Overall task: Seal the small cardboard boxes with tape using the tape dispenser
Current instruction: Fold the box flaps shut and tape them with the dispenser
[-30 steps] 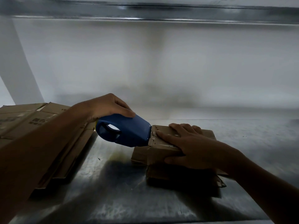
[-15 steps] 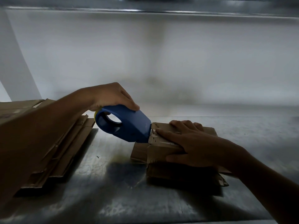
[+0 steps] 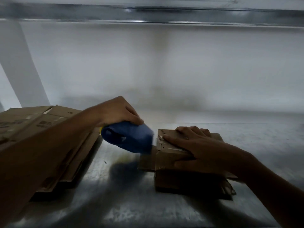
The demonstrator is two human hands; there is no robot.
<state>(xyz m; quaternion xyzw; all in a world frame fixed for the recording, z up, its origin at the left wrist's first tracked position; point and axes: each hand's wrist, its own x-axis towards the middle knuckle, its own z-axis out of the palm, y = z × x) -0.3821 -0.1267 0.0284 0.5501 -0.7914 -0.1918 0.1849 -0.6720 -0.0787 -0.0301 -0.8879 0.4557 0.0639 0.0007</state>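
A small cardboard box (image 3: 171,159) sits on the metal shelf, on top of flattened cardboard. My right hand (image 3: 195,145) lies over its top, fingers spread toward the left edge and thumb down the front side. My left hand (image 3: 119,111) grips a blue tape dispenser (image 3: 130,137) from above. The dispenser is blurred and hangs just left of the box's left edge, with a narrow gap between them. I cannot make out any tape in the dim light.
A stack of flattened cardboard boxes (image 3: 49,129) lies on the left of the metal shelf surface (image 3: 123,203). A white wall closes off the back, and the metal edge of an upper shelf (image 3: 148,15) runs overhead.
The dispenser has tilted and pulled a little left, off the box's left edge where it was touching. My right hand stays pressed on the box top.
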